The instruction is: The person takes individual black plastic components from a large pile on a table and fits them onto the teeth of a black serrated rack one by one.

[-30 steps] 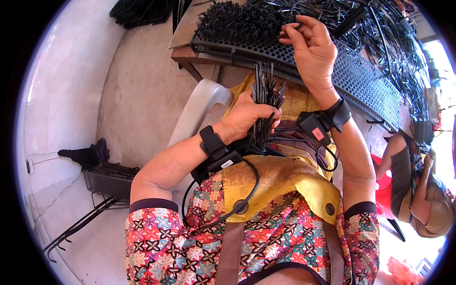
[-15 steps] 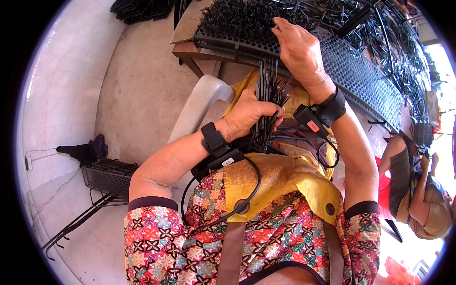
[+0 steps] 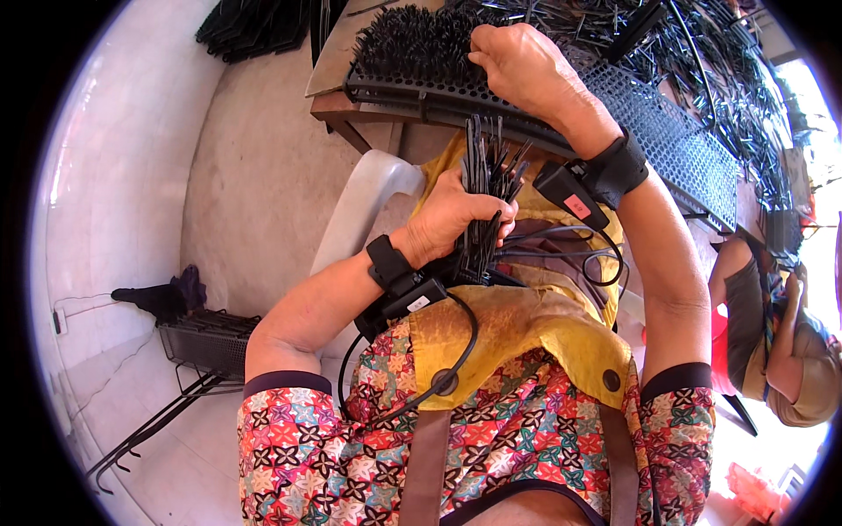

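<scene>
My left hand is wrapped around an upright bundle of thin black strips above my lap. The strips fan out a little at their upper ends. My right hand hangs over a black perforated tray with its fingers curled together in a pinch. Whatever lies between those fingertips is too small to make out. Black strips stand packed upright in the tray's holes on the left part. To the right of my right hand, the tray's open holes show.
The tray rests on a brown wooden table, with loose black strips heaped behind it. A pale chair arm is beside my left forearm. At left stands a black mesh rack. Another person sits at the right.
My right hand has shifted left over the tray, and its fingers have curled in closer. The left hand still grips the bundle in about the same place.
</scene>
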Available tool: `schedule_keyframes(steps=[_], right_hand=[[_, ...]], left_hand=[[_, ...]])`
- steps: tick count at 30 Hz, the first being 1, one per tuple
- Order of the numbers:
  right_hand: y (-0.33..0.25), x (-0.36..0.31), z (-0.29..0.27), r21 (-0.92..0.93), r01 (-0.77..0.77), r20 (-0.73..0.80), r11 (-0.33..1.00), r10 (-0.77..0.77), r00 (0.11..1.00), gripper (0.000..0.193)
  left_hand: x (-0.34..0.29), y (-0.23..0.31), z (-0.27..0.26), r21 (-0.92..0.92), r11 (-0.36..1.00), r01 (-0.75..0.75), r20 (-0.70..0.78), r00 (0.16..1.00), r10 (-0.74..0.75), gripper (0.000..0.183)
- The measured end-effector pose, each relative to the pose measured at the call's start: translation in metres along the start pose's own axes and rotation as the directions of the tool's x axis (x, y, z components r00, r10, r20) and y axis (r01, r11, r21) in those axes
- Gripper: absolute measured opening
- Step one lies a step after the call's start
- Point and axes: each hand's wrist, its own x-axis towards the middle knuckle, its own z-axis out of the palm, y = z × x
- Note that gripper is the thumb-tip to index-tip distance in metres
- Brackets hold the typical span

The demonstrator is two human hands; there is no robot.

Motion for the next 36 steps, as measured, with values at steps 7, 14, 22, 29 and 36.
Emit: schedule_keyframes(steps=[7, 14, 22, 29, 36], right_hand=[[0.001, 0.003, -0.008, 0.049, -0.153, 0.108, 0.987, 0.147, 0.983, 0.016], [-0.003, 0.013, -0.001, 0.055, -0.156, 0.058, 0.986, 0.153, 0.987, 0.017], [0.002, 0.007, -0.005, 0.028, -0.165, 0.075, 0.986, 0.163, 0.984, 0.019], [0.006, -0.005, 0.005, 0.113, -0.161, -0.078, 0.981, 0.170, 0.982, 0.021], [0.011, -0.009, 0.011, 0.233, -0.142, -0.080, 0.962, 0.165, 0.983, 0.017]], left_hand=[[-0.001, 0.002, 0.002, 0.005, 1.000, 0.007, 0.014, 1.000, -0.007, 0.038], [0.000, -0.001, 0.000, 0.006, 1.000, -0.007, 0.032, 0.999, 0.007, 0.032], [0.000, 0.000, 0.002, -0.004, 1.000, -0.012, 0.040, 0.999, 0.012, 0.029], [0.001, -0.002, -0.001, -0.006, 1.000, -0.003, 0.028, 1.000, 0.003, 0.031], [0.000, -0.001, 0.001, -0.001, 1.000, -0.002, 0.011, 1.000, 0.002, 0.034]])
